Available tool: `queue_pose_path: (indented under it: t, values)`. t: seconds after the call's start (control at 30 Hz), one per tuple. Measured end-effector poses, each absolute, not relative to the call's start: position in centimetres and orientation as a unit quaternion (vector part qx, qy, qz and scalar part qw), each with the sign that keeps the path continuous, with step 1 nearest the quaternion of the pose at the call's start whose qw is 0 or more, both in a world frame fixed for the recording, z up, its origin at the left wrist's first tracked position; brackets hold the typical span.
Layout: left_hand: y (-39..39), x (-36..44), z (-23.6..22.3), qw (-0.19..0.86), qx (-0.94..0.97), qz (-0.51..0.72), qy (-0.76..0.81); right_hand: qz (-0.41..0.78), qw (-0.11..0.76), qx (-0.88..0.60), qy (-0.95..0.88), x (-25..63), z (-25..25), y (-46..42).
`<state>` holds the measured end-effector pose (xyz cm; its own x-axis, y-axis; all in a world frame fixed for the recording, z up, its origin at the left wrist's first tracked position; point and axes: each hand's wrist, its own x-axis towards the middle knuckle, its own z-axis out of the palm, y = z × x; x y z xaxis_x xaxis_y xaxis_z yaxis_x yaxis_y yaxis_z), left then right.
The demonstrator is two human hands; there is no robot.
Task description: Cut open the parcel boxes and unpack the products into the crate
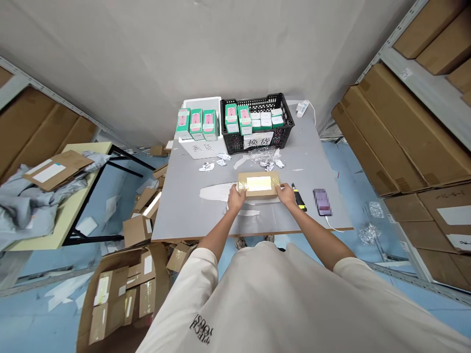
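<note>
A small cardboard box (258,185) with a white label and clear yellowish tape lies in front of me on the grey table (184,215). My left hand (236,197) grips its left end, and my right hand (286,194) grips its right end. Fingers of both hands are closed about the corners, partly hidden by the box. Just right of my right hand lies a yellow and black utility knife (299,198). A phone (323,202) with a white cable is farther right. White paper strips (217,191) are stuck on the tabletop under and around the box.
At the back stand a white bin (204,148) and a black crate (235,145), both holding green boxes. Crumpled plastic wrap (262,155) lies before them. A large carton (86,299) of boxes stands lower left. Shelves with cartons (368,132) flank the right; a side table (73,206) is left.
</note>
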<state>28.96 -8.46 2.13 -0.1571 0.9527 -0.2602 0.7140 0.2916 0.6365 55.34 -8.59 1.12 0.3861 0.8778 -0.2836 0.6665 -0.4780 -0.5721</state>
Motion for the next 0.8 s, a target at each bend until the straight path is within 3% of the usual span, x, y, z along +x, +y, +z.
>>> queue_pose_path:
  t: [0.17,0.5,0.67,0.8]
  values:
    - [-9.3,29.5,3.2,0.223,0.682,0.171,0.676,0.250,0.231,-0.798,-0.497,55.0,0.8,-8.4]
    - [-9.9,30.3,1.8,0.189,0.798,0.155,0.550,0.259,0.280,-0.787,-0.485,54.9,0.1,-7.5]
    - [-9.4,30.1,1.8,0.144,0.792,0.146,0.575,0.281,0.370,-0.755,-0.463,54.5,0.6,-7.1]
    - [-8.5,29.7,3.4,0.177,0.692,0.195,0.672,0.316,0.437,-0.667,-0.514,52.3,2.7,-5.9]
